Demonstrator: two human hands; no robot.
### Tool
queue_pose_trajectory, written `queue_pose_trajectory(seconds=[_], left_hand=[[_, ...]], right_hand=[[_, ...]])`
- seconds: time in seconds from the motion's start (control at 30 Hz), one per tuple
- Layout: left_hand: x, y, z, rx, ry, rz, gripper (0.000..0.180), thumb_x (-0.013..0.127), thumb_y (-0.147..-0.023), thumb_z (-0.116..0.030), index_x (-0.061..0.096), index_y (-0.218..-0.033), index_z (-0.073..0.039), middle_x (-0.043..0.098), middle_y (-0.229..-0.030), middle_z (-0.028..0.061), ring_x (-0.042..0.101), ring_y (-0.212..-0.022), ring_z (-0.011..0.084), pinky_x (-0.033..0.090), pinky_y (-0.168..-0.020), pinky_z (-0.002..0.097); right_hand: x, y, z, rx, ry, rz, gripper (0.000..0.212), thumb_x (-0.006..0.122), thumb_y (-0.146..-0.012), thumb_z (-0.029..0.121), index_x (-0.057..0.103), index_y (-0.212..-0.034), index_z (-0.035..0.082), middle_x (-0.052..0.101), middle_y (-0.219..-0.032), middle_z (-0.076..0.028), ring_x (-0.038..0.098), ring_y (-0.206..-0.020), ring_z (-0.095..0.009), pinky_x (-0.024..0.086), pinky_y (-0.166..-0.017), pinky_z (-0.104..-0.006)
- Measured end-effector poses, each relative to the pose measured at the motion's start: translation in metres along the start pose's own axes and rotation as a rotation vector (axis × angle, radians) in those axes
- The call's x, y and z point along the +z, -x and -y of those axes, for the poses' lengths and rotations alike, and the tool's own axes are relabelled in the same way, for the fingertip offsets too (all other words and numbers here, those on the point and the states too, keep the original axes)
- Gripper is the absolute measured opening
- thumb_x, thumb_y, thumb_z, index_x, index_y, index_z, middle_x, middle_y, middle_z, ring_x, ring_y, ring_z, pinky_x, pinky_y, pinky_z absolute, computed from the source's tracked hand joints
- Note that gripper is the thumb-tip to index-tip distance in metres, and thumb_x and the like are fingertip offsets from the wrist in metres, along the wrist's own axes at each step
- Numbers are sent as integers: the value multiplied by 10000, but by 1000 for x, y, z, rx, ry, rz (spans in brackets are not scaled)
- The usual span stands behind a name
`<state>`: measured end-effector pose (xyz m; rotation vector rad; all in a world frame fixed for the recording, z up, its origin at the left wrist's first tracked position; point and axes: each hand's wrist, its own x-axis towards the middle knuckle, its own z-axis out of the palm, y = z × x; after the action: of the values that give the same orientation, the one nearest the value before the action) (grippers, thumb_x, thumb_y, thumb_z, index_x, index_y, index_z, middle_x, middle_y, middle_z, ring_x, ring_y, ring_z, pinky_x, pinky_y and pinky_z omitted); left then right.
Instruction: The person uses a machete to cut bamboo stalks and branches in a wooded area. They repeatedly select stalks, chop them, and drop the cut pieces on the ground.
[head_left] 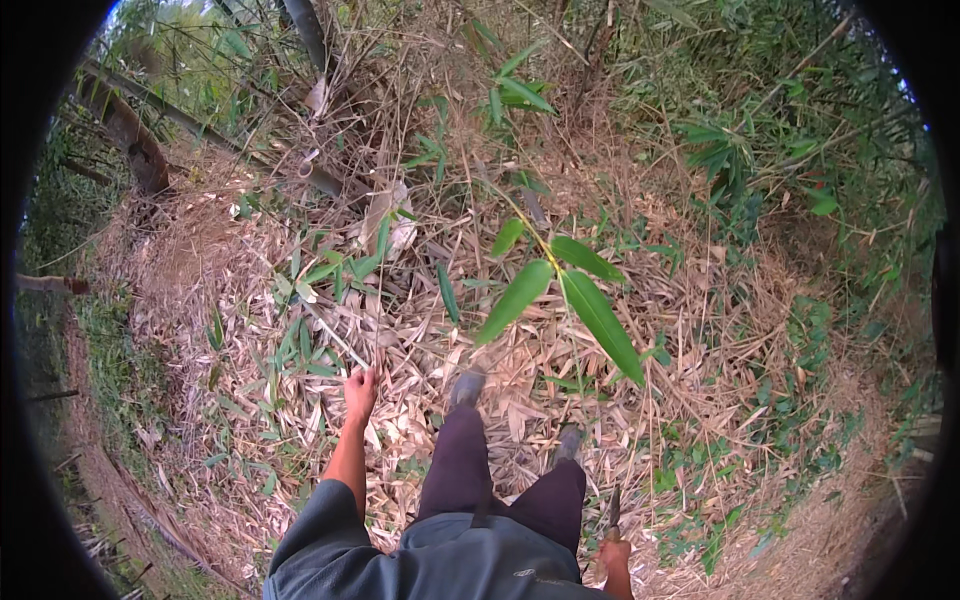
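Observation:
My left hand (361, 392) is closed around the end of a thin pale stem (338, 340), which slants away up and to the left over the dry leaves. Green bamboo leaves (305, 342) lie around that stem; I cannot tell which of them grow on it. Low at my right side, my right hand (614, 553) grips the handle of a knife (614, 507). Its dark blade points forward, away from me, and is seen small. A leafy bamboo twig (553, 258) with several bright green leaves hangs close in view, in front of me and touched by neither hand.
Dry bamboo leaves (520, 410) cover the ground under my feet. Thick bamboo stems (128, 135) lean at the far left, with a cut stump (308, 170) beside a clump of thin dry branches (400, 90). Green undergrowth (720, 150) stands at the right.

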<state>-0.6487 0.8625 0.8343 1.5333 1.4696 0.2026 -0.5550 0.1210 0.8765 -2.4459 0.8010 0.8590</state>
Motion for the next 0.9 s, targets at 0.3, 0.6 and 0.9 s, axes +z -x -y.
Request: queue_pose_trajectory(seconds=[0.3,0.6,0.9], left_hand=[[-158,-2,195,-309,170,-184,356,554,-939,-235,568,-667,-7,558,-600,11,452,-544,95,369,-518,285],[-168,91,285,-594,-329,-123,559,501,-956,-477,649,-1140,30,681,-985,260,635,-889,375,483,-779,478],[-175,68,285,-721,-396,-44,567,500,-954,-477,644,-1153,35,677,-1005,265,626,-921,407,476,-820,498]], right_hand=[[22,36,627,-992,295,-272,339,679,-779,237,604,-1003,-7,657,-870,-184,646,-766,-319,502,-667,-429],[253,113,1068,-1228,734,-499,442,635,-807,297,599,-1189,77,678,-1042,-217,657,-953,-392,516,-847,-488],[431,143,1225,-1499,928,-898,210,527,-833,85,698,-953,62,716,-966,-164,693,-926,-338,464,-859,-510]])
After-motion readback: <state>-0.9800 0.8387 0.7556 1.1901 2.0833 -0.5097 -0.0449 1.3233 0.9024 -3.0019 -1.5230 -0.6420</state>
